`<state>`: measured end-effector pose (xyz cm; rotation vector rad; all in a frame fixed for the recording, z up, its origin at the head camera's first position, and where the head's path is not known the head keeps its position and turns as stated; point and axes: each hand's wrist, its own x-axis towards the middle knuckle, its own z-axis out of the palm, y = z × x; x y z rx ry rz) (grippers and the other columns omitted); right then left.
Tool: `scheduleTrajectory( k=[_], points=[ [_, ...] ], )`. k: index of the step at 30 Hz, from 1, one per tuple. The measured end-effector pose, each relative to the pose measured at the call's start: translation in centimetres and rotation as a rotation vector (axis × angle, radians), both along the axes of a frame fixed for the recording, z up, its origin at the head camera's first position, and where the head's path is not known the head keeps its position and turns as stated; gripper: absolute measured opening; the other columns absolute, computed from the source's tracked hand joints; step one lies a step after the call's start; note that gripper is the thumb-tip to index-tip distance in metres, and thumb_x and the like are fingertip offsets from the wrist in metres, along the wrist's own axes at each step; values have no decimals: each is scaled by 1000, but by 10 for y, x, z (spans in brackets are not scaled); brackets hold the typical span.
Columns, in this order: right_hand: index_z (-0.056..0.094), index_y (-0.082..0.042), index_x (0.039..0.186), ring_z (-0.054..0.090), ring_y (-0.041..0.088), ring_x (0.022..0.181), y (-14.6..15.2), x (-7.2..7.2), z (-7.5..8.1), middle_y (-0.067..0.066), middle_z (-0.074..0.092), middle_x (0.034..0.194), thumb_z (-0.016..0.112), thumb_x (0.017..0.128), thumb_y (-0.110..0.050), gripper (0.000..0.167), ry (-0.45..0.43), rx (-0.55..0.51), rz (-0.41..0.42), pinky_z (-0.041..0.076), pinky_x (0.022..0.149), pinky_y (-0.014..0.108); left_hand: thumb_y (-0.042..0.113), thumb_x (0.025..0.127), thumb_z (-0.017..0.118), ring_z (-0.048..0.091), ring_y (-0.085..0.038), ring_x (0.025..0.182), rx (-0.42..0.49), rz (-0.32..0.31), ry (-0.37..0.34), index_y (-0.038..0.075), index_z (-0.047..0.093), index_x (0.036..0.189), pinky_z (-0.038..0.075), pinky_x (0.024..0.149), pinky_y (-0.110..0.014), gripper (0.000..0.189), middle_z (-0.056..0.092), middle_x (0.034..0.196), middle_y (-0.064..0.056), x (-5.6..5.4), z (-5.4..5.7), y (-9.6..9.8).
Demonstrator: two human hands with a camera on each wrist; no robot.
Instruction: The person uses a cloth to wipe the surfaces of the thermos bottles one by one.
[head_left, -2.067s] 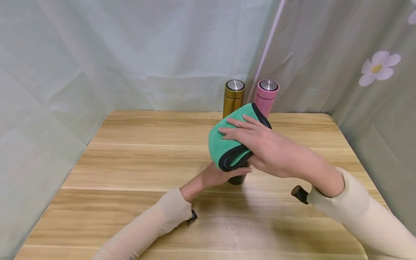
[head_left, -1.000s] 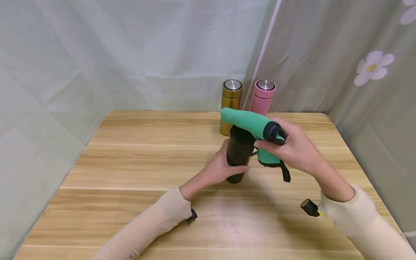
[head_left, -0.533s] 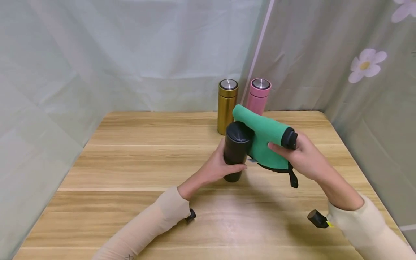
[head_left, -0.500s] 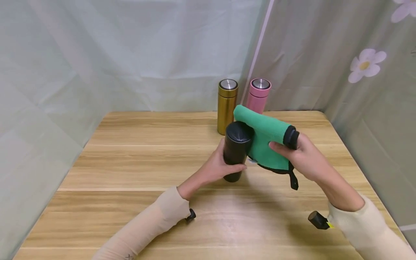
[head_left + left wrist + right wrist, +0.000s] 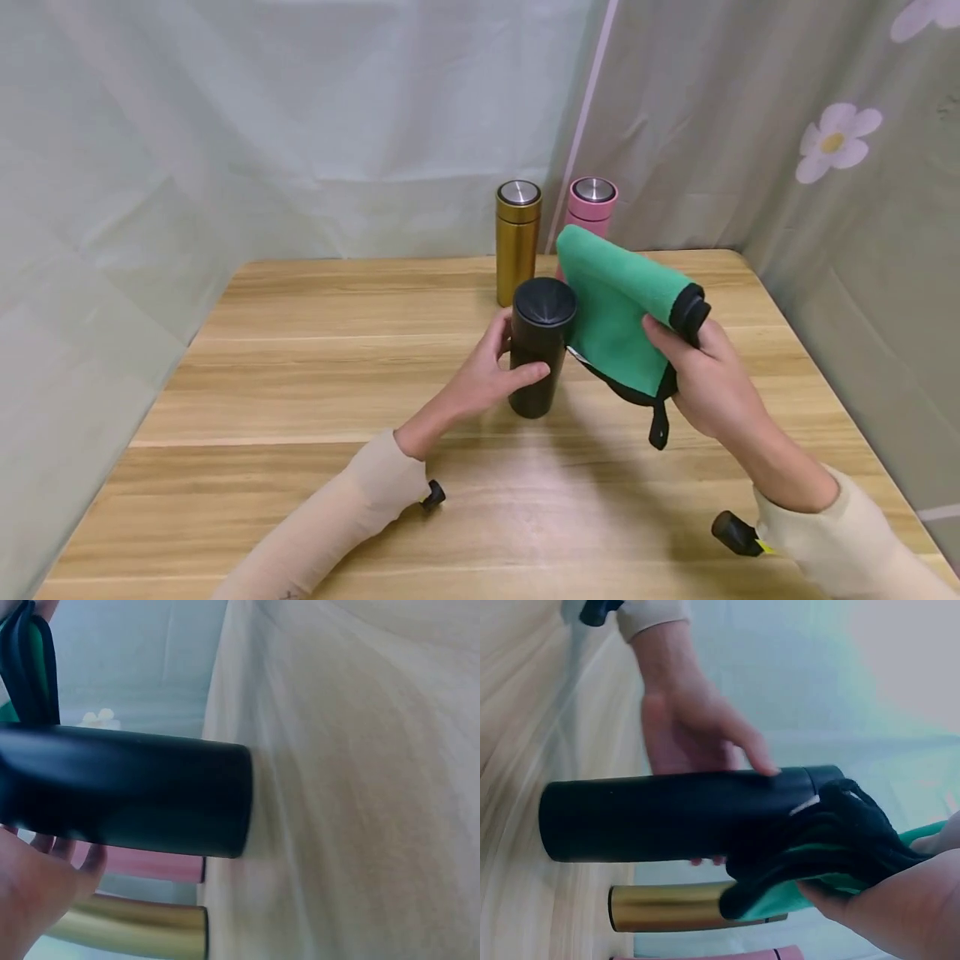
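"Pale curtains (image 5: 360,125) are hanging behind the wooden table (image 5: 300,400), and a printed flower (image 5: 832,143) is showing on the right. What is standing there?"

"The black bottle (image 5: 536,342) is standing upright on the table, nearest the person. Behind it the gold bottle (image 5: 516,254) is standing, with the pink bottle (image 5: 588,212) rising just to the right, partly hiding behind the green cloth (image 5: 615,308)."

"How is the left hand (image 5: 480,377) gripping?"

"Loosely. It is holding the black bottle by the side: the thumb is lying against the near side, and the fingers are reaching round behind. From the right wrist, a gap is showing between palm and bottle."

"And the right hand (image 5: 716,379)?"

"It is pinching the folded cloth near its right end, the thumb pressing on the near face, most of the other fingers hiding underneath. The cloth is hanging above the table, just beside the black bottle's upper part, and its black loop (image 5: 659,425) is dangling from a lower corner."

"Is the cloth touching that bottle?"

"I can't tell; its edge is overlapping the bottle from the right wrist."
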<state>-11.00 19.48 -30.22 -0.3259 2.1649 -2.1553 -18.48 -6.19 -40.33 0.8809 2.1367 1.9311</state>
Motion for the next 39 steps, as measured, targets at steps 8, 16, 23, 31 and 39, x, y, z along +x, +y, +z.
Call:
scheduleTrajectory(
  k=[8, 16, 23, 31, 39],
  points=[
    [25, -28, 164, 20, 19, 155, -17, -2, -13, -11, 20, 170, 47, 107, -2, 66, 294, 266, -92, 31, 119, 32, 38, 94, 75, 46, -20, 134, 20, 10, 118, 21, 29, 160, 39, 111, -52, 82, 48, 147, -4, 5, 8, -1],
    [17, -29, 166, 31, 25, 151, -26, -8, -38, -1, 26, 168, 55, 95, 15, 92, 425, 342, -47, 36, 116, 51, 11, 94, 77, 51, -18, 131, -56, 16, 119, 19, 26, 160, 43, 109, -47, 84, 51, 145, -4, 11, 9, 4],
    [30, -5, 162, 43, 20, 142, -24, -7, -55, 16, 39, 160, 54, 96, 15, 72, 421, 363, 63, 39, 110, 20, 2, 91, 78, 50, -22, 132, -37, -21, 119, 11, 25, 159, 41, 111, -46, 87, 49, 147, -9, 14, 12, 10],
    [43, 7, 144, 54, 25, 118, -25, -9, -74, 18, 56, 136, 48, 101, 10, 43, 319, 483, 142, 47, 97, 21, 1, 92, 76, 40, -24, 142, -49, -69, 126, 9, 18, 158, 30, 120, -45, 88, 39, 155, -14, 15, 16, 13],
    [54, 8, 124, 51, 20, 87, -29, -14, -95, 10, 55, 103, 50, 96, 9, 28, 223, 626, 206, 42, 74, 29, 1, 92, 76, 45, -25, 137, -57, -68, 154, 9, 16, 157, 34, 117, -43, 88, 41, 153, -16, 15, 14, 12]
  ],
)
